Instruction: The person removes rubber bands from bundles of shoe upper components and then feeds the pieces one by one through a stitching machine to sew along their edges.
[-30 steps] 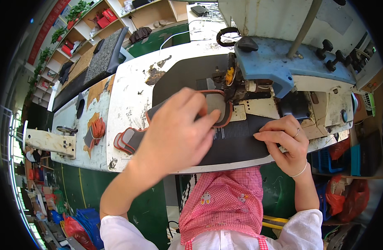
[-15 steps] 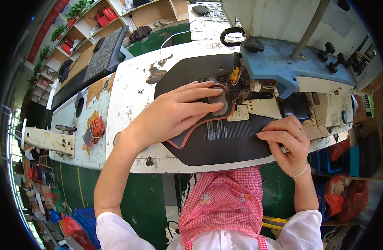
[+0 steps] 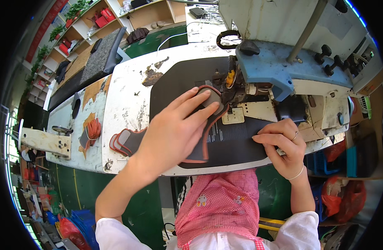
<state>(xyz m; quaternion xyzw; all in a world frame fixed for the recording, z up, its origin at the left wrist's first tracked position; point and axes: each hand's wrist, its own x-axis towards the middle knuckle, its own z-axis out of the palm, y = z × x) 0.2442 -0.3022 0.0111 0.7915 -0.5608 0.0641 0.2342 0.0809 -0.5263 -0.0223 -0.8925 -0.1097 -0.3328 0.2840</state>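
A dark grey fabric shoe part (image 3: 200, 154) with orange-red edging lies on a black mat (image 3: 170, 79). My left hand (image 3: 175, 129) rests flat over it with fingers stretched, the fingertips on its rounded grey end beside the sewing machine's needle area (image 3: 230, 89). The other end, with layered grey tabs (image 3: 124, 139), sticks out left of my wrist. Much of the part's middle is hidden under the hand. My right hand (image 3: 283, 143) is closed at the mat's right side, thumb and forefinger pinched together. Whatever it may hold is too small to make out.
The blue-and-white sewing machine head (image 3: 262, 62) overhangs the right of the worn white table (image 3: 125, 91). A bundle tied with orange cord (image 3: 92, 130) lies on the left table. A metal plate (image 3: 233, 116) sits below the needle area. Blue crates (image 3: 325, 160) stand at right.
My left hand has swung the shoe part round: its near edge has moved right and toward me, and the tabbed end now shows at left. The right hand keeps nearly the same pose.
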